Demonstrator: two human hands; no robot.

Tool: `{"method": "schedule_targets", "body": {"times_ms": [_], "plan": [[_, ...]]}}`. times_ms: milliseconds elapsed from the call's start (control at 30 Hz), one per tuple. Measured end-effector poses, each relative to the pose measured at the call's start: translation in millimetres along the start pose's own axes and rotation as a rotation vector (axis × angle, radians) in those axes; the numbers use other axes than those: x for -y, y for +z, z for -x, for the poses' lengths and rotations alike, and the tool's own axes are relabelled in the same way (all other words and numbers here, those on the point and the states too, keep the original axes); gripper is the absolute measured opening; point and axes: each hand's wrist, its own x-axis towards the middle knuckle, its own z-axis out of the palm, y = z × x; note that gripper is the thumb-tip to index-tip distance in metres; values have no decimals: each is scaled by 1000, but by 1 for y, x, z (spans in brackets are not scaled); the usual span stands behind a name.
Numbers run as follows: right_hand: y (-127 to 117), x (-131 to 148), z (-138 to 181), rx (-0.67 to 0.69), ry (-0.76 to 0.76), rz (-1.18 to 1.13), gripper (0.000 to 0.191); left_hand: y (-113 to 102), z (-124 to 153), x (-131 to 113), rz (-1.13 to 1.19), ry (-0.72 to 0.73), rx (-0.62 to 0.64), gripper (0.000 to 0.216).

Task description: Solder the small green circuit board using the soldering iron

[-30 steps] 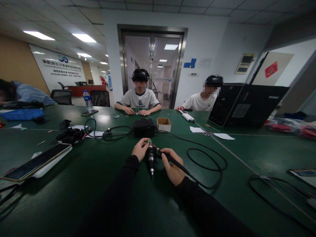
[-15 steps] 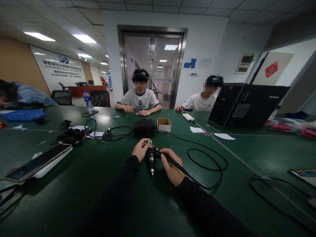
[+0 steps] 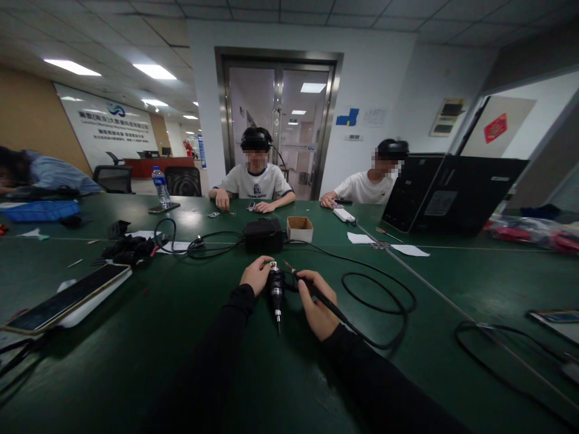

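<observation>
My left hand (image 3: 257,275) is closed at the rear end of a black electric screwdriver (image 3: 276,289), which lies on the table with its thin bit pointing toward me. A small green and white circuit board (image 3: 273,264) shows at that rear end, by my left fingertips. In my right hand (image 3: 320,304) is a soldering iron (image 3: 312,288), held like a pen. Its metal tip points up and left, just right of the screwdriver and apart from the board. The iron's black cable runs back under my right wrist.
Beyond my hands stand a black box (image 3: 264,235) and an open cardboard box (image 3: 300,229). Looped black cable (image 3: 380,274) lies right; a phone (image 3: 72,295) rests on the left. Two people sit opposite, beside a black computer case (image 3: 452,193) at right.
My right hand has drawn the soldering iron slightly away, so its tip now shows clear of the screwdriver's rear end. My left hand has stayed almost still. A person opposite has shifted a hand.
</observation>
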Motion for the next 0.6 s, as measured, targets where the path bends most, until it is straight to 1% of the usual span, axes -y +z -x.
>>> {"method": "schedule_targets", "body": {"times_ms": [100,200,400,500,600], "plan": [[0,0,0,-2,8,-4,15,-1,1,-5,-64,-12,-36,21],[0,0,0,-2,10,-4,15,-1,0,-6,-90,-17,-45,25],[-1,0,0,-11,14,10,14,-4,-1,-6,-93,-52,-66,26],[-1,-1,0,-5,41,11,15,-6,1,-10,-140,-77,-50,26],[0,-2,-1,-14,50,-7,15,-8,5,-18,-275,-103,0,30]]}}
